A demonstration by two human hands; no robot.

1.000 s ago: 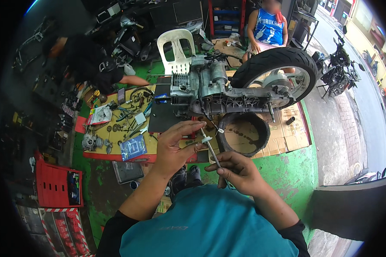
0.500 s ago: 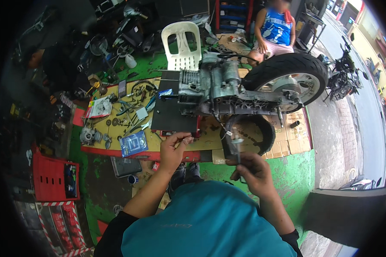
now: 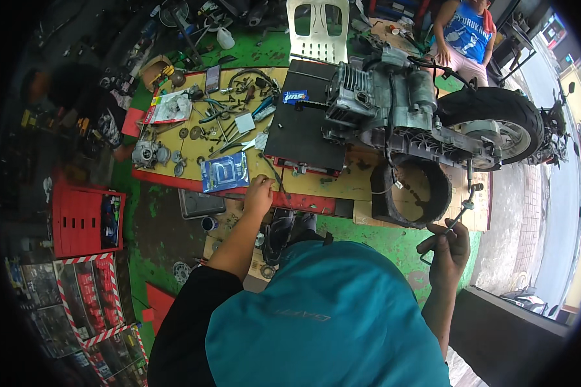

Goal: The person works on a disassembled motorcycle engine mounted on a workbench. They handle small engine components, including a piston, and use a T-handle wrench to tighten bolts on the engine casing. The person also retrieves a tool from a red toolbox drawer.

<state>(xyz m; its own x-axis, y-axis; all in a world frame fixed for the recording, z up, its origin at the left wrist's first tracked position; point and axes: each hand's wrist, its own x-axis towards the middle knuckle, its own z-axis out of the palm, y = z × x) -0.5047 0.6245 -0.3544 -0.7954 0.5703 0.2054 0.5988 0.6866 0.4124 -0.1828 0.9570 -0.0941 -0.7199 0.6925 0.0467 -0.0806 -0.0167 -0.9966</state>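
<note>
My right hand [image 3: 447, 248] is closed around a slim metal wrench [image 3: 457, 218] with a collar, a knobbed top and a bent lower end. I hold it tilted, to the right of a large black ring-shaped tub [image 3: 442, 201]. At the table's red front edge is my left hand [image 3: 259, 195], its fingers curled; whatever may be in them is hidden. Just left of it lies a blue flat packet [image 3: 224, 173]. A motorcycle engine [image 3: 361, 97] with a rear wheel [image 3: 490, 116] rests on the table's far right side, beside a black-topped box [image 3: 306, 138].
Pliers, gears and other loose parts cover the yellow tabletop [image 3: 190, 169] to the left. Beyond the table stands a white plastic chair [image 3: 317, 32]; a person in a blue top [image 3: 466, 32] sits at the far right. A red cabinet [image 3: 77, 219] stands at the left.
My left hand has moved left along the table edge, from the black-topped box to beside the blue packet. My right hand has carried the wrench rightward, away from the tub's front. The view has shifted.
</note>
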